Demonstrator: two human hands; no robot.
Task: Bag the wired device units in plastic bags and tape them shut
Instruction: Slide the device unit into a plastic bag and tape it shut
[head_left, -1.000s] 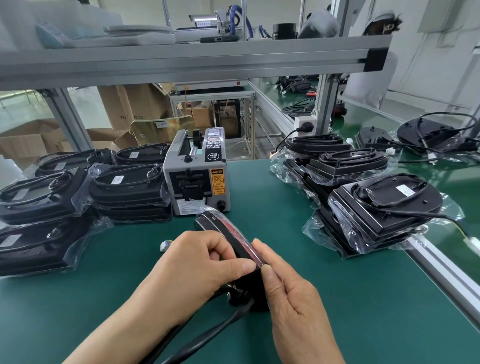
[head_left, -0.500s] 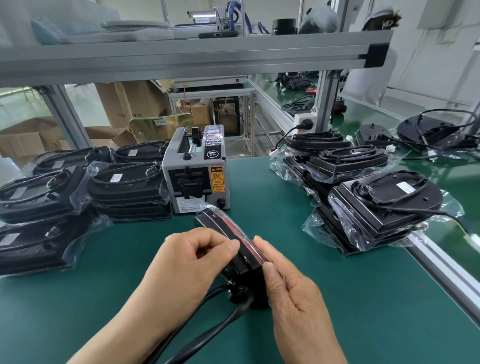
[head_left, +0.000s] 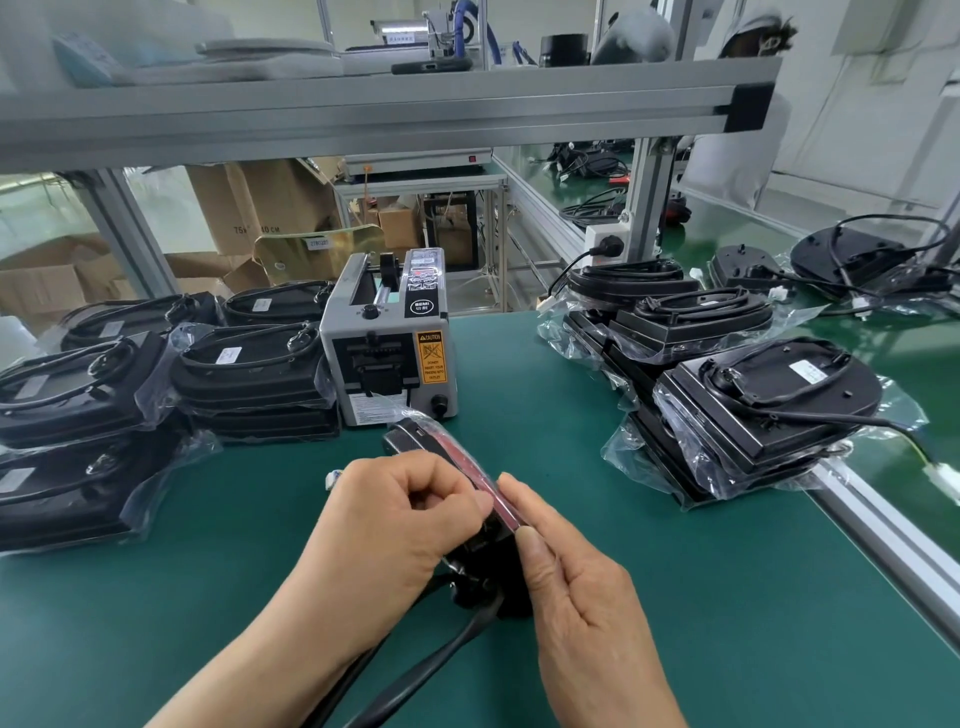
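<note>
Black device unit (head_left: 410, 441) stands on edge on the green mat (head_left: 675, 597), just in front of the tape dispenser (head_left: 389, 343), w/ its plastic bag (head_left: 441, 431) over the top and its cable (head_left: 421, 670) trailing toward the camera. Step, prob.: closing the bag mouth before taping. Grip: left hand (head_left: 395, 519) curled, thumb & forefinger pinching the film at the top edge; right hand (head_left: 576, 587) pinches the same edge opposite. Nxt needs one hand keeping the fold while the other fetches tape.
</note>
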